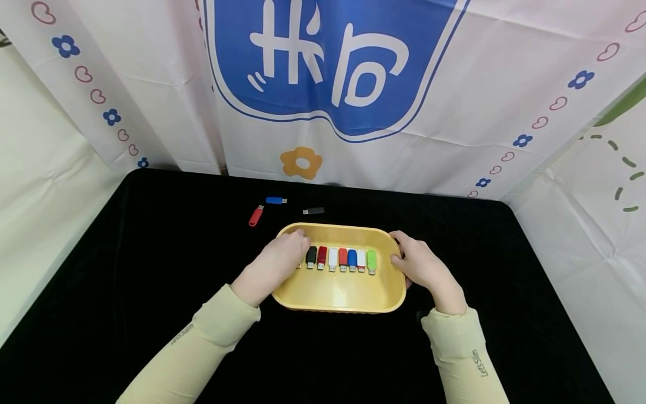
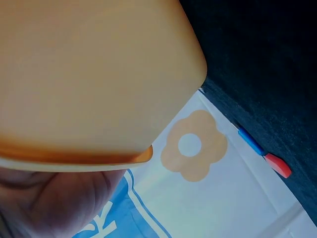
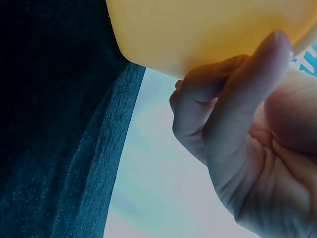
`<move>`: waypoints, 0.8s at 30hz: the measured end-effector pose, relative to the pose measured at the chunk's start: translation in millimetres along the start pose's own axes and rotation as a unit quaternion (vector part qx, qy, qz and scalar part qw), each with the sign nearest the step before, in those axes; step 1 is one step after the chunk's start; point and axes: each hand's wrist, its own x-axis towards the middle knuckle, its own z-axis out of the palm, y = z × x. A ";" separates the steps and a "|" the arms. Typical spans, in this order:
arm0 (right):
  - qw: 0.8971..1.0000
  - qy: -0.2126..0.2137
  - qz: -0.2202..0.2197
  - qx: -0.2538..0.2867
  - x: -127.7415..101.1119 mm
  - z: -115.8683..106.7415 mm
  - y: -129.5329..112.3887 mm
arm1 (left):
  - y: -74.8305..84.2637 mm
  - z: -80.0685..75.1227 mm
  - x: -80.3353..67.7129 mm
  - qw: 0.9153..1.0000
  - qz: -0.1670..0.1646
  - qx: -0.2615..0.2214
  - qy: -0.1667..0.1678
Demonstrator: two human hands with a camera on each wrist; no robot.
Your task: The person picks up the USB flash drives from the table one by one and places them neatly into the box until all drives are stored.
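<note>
A yellow plastic basin (image 1: 330, 294) stands on the black table with a row of USB sticks lying across its floor. Black (image 1: 311, 255), dark red, white, orange-red, blue, white-and-red and green (image 1: 371, 261) ones lie side by side, plugs toward me. My left hand (image 1: 280, 255) reaches over the basin's left rim, fingers down inside; a metal plug peeks out under them. Whether those fingers pinch that stick I cannot tell; the rim hides them in the left wrist view. My right hand (image 1: 421, 261) grips the right rim, thumb inside, curled fingers (image 3: 195, 106) against the outer wall.
Behind the basin lie a blue USB stick (image 1: 275, 200), a red USB stick (image 1: 256, 216) and a black USB stick (image 1: 314, 211). Black cloth (image 1: 176, 241) covers the table. A white printed curtain (image 1: 252, 146) hangs along its back edge.
</note>
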 end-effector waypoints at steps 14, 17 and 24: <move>1.000 0.002 -0.008 -0.001 -0.1 0.2 0.8 | -0.3 0.2 1.9 1.000 0.011 -0.018 -0.001; 1.000 0.001 -0.008 -0.002 -0.2 0.1 0.5 | 0.0 -0.1 1.5 1.000 0.012 -0.014 -0.001; 1.000 0.000 -0.006 -0.001 -0.4 0.0 0.6 | 1.8 -1.7 0.9 1.000 0.008 -0.006 -0.002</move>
